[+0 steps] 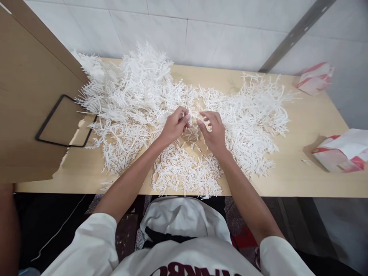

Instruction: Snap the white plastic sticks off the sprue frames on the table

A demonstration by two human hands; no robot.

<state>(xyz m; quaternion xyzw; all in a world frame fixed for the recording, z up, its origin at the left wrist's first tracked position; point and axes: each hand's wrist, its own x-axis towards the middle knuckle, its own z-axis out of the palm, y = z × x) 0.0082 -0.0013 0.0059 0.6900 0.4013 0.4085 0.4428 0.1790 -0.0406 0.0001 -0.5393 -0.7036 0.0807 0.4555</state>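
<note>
White branching plastic-like pieces lie heaped on the wooden table (310, 115). A tall pile (138, 88) spreads at the left, another pile (253, 115) at the right, and a low heap of short thin pieces (186, 172) lies near the front edge. Between the two big piles, my left hand (176, 123) is closed, thumb and fingers pinched together; whatever it grips is too small to make out. Just right of it, my right hand (212, 130) has its fingers curved and apart, with nothing visible between them. The hands do not touch.
A cardboard panel (37, 96) stands at the left, with a black rectangular frame (47, 122) against it. Two red-and-white packets, one at the back right (315, 78) and one nearer (342, 151), sit on the table. A tiled wall (201, 34) rises behind. Part of another person's arm shows at lower left.
</note>
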